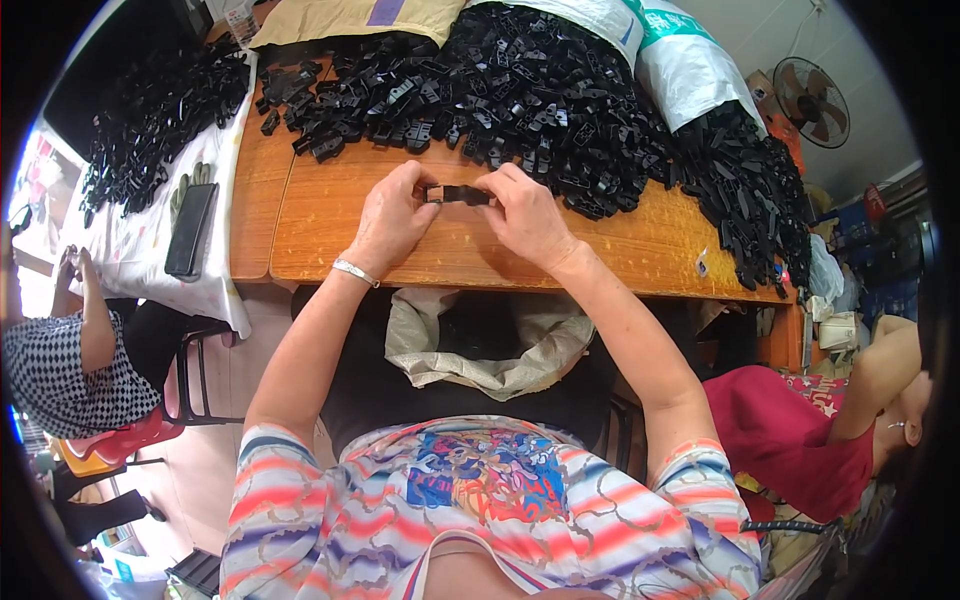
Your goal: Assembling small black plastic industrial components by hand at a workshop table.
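Between my two hands, just over the table, is a small black plastic part [460,194] with an opening near its left end. My left hand [397,210] pinches the left end with thumb and fingers. The right end is gripped by my right hand [527,212]. Whether it is one piece or two joined pieces I cannot tell. Right beyond my hands a big heap of black plastic parts [480,90] spreads over the wooden table [350,225]. Below the table edge, at my lap, an open woven sack [430,360] holds something dark.
Full sacks [690,70] lie behind the heap. More black parts [740,190] are piled at right. At left, a white cloth [215,240] carries a dark phone-like slab [192,230] and another pile. One person [70,360] sits at left, another [790,430] at right. A fan [810,102] stands far right.
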Motion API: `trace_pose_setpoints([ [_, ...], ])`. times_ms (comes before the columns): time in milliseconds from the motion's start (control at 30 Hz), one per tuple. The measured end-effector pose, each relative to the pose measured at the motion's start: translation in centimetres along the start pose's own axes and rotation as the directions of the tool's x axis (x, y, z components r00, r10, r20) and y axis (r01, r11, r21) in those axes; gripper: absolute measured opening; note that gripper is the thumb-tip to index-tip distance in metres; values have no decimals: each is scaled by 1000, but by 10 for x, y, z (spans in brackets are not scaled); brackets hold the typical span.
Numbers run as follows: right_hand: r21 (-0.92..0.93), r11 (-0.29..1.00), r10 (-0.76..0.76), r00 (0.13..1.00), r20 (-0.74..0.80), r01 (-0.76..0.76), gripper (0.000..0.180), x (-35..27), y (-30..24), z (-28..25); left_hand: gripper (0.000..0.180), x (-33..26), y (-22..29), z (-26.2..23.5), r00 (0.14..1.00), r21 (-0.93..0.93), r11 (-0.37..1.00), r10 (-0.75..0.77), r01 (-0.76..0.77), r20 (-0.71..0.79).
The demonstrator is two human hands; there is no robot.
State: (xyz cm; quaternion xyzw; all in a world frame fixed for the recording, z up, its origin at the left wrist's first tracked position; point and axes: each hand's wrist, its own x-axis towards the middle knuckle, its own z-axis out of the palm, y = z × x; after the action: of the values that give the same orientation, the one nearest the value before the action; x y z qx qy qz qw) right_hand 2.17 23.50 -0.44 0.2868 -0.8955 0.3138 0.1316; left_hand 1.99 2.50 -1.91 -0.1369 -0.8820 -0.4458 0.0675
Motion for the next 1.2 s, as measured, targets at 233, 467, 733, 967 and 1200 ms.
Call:
trace_pose_setpoints([
  [233,-77,980,-186,981,-61,181,25,7,-22,2,26,-3,1,7,999,-447,894,-19,34,39],
  [467,-111,974,-200,980,-23,196,26,1,-19,6,24,-11,10,-3,973,-485,854,-95,190,212],
  [733,498,796,226,932,285,-345,26,-22,-23,9,15,-40,15,9,984,-579,800,-74,157,165],
  [967,205,873,195,702,685,-442,25,-51,-38,-20,23,-91,28,4,937,-188,980,12,58,350],
  [1200,-163,964,190,975,-119,-208,23,-36,32,-38,17,-46,26,-9,991,-48,990,132,-132,12],
])
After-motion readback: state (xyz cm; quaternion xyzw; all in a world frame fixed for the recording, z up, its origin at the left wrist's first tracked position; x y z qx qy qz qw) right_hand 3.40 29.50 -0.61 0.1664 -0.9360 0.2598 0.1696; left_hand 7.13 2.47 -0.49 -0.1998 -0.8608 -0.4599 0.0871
